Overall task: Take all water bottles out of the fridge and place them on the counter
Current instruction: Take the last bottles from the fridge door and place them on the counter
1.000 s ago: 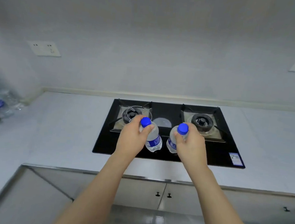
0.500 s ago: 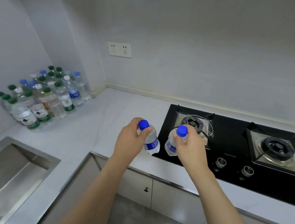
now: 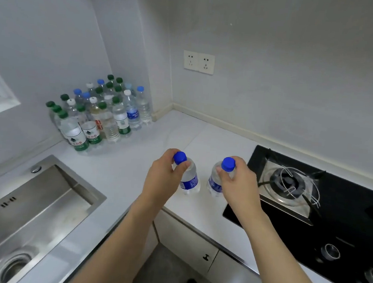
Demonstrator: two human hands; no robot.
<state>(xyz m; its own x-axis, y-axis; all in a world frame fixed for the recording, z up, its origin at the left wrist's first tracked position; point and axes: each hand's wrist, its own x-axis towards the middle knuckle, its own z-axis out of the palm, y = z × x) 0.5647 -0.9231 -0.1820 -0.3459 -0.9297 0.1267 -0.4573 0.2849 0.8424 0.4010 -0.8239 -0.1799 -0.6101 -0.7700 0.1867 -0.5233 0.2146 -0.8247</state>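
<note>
Two blue-capped bottles, one per hand, long axes near upright. My left hand [image 3: 163, 180] pinches the left bottle [image 3: 189, 178] at the neck with curled fingers [image 3: 182, 167]; my right hand [image 3: 237, 184] grips the right bottle [image 3: 215, 184] likewise. Both hang below my fingers over the white counter [image 3: 147, 160], whether touching it I cannot tell. The bottle cluster [image 3: 100, 115] stands in the corner ahead and left, nearer my left hand. Sink [image 3: 28, 206] at left holds no bottles; hob [image 3: 311, 197] at right.
</note>
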